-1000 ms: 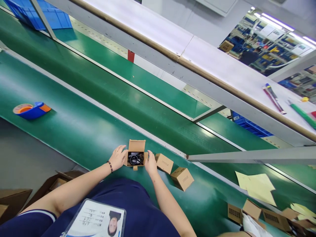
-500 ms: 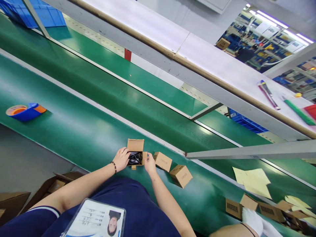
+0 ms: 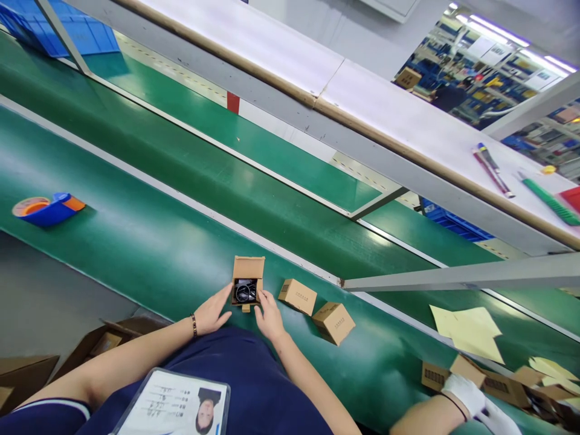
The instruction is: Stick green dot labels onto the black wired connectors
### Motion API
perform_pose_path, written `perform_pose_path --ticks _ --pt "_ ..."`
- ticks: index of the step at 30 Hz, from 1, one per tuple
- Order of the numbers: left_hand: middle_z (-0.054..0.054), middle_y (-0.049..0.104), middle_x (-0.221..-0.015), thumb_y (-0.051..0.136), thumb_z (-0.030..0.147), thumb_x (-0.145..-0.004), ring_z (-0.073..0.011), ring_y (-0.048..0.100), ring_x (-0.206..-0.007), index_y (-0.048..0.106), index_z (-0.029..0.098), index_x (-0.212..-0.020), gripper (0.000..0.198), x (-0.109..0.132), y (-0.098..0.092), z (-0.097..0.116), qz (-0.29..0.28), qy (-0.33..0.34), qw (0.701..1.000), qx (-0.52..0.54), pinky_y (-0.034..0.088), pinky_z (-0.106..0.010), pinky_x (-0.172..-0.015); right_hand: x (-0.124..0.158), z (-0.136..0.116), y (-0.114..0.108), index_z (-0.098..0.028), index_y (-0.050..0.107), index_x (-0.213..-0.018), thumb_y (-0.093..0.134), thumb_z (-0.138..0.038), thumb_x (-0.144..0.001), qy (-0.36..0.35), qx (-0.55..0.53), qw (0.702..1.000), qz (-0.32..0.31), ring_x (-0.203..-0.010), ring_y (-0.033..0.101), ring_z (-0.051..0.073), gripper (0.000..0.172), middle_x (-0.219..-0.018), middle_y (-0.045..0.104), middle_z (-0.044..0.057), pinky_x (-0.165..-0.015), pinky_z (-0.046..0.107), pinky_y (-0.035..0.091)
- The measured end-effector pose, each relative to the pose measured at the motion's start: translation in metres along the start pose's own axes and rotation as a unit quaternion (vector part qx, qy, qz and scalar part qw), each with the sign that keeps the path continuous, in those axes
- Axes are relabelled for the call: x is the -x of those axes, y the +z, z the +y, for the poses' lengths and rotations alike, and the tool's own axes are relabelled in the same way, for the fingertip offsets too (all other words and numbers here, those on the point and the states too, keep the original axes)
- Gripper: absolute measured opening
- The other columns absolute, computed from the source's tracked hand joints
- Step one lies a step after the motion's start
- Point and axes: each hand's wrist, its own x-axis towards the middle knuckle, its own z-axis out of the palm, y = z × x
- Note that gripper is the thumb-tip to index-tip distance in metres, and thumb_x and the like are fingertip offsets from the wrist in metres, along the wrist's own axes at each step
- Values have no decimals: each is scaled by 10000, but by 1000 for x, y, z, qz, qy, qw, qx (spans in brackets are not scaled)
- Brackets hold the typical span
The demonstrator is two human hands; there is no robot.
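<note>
A small cardboard box (image 3: 235, 296) stands on the green belt in front of me, its lid flap (image 3: 249, 266) raised at the far side. Inside lies a coiled black cable (image 3: 246, 292). My left hand (image 3: 214, 311) is open, its straight fingertips against the box's left wall and the thumb apart. At the right near corner, my right hand (image 3: 270, 315) grips the box, fingers along its right side. A small tab (image 3: 245, 308) sticks out at the near edge. Two closed cardboard boxes, one nearer (image 3: 298, 296) and one farther right (image 3: 335, 323), sit beside my right hand.
A blue tape dispenser (image 3: 49, 208) rests far left on the belt (image 3: 149, 241). At lower right, a co-worker's gloved hand (image 3: 464, 393) is among open boxes (image 3: 502, 386) and yellow sheets (image 3: 469, 332). Above runs a white shelf (image 3: 385, 115) with pens (image 3: 493, 169); a metal strut (image 3: 453, 275) slants down.
My left hand has drawn back from the box's opening to its left wall, fingers straightened. The right side flap no longer shows, and my right hand has moved slightly down and left.
</note>
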Motion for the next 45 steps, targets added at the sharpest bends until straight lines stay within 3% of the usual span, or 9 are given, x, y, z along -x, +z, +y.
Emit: perform_pose_path --ticks 6,13,16,20,26,30,35,39,45 --pt "-120 171 -1452 503 149 -726 -265 71 -1340 159 141 -1379 738 -30 16 3 -86 111 982 -123 146 -453 -1082 -2 5 9 -199 462 -1241 392 -68 -757 -69 69 995 -23 -1186 418 226 507 -1313 389 100 -981 379 390" --pt "-43 198 -1453 489 96 -737 -234 105 -1339 219 260 -1366 703 -72 9 -14 -175 221 946 -158 123 -448 -1082 -76 6 -23 -212 346 -1283 564 -267 -733 22 -89 995 24 -837 599 167 594 -1284 404 141 -675 317 530" --pt "-48 217 -1447 443 86 -794 -223 134 -1336 272 273 -1346 607 -74 4 -20 -165 218 948 -161 137 -442 -1082 -83 6 -30 -211 446 -1163 569 -310 -743 2 -142 990 19 -965 569 189 448 -1161 525 92 -763 334 509" --pt "-70 187 -1453 430 56 -800 -241 126 -1336 276 296 -1342 612 -55 3 -19 -129 210 957 -150 170 -457 -1070 -54 5 -25 -209 274 -1290 511 -317 -805 -12 -138 989 44 -1075 517 189 550 -1182 530 94 -904 389 443" --pt "-133 452 -1258 429 157 -814 -227 413 -1180 428 188 -1237 424 -19 -19 -8 -94 210 969 -94 388 -366 -951 -26 9 -6 -228 410 -1276 421 -294 -866 -117 47 992 28 -1227 376 219 415 -1332 396 109 -1003 414 360" --pt "-144 493 -1182 487 360 -809 -271 434 -1134 440 165 -1216 454 -40 -45 -9 -52 145 980 -129 377 -414 -939 -24 19 10 -219 469 -1245 468 -264 -849 -158 142 976 34 -1232 366 237 399 -1337 378 130 -972 395 397" --pt "-190 243 -1407 721 437 -575 -357 128 -1310 252 137 -1347 952 -84 -35 -20 -145 123 955 -227 181 -477 -1045 -20 20 25 -226 446 -1268 471 -220 -844 -155 234 957 66 -1290 251 277 425 -1356 362 128 -1001 467 324" --pt "-222 151 -1431 708 410 -611 -338 98 -1322 208 125 -1363 946 -91 -20 -22 -176 105 945 -256 136 -449 -1057 -18 16 31 -248 394 -1304 443 -266 -862 -125 275 951 73 -1318 166 289 445 -1396 318 108 -1023 516 237" --pt "-252 173 -1414 630 437 -691 -362 188 -1295 246 98 -1350 835 -95 -31 -21 -247 121 931 -239 195 -440 -1037 -19 17 30 -239 365 -1321 424 -261 -871 -135 253 956 60 -1314 204 248 455 -1407 302 111 -1038 474 233"
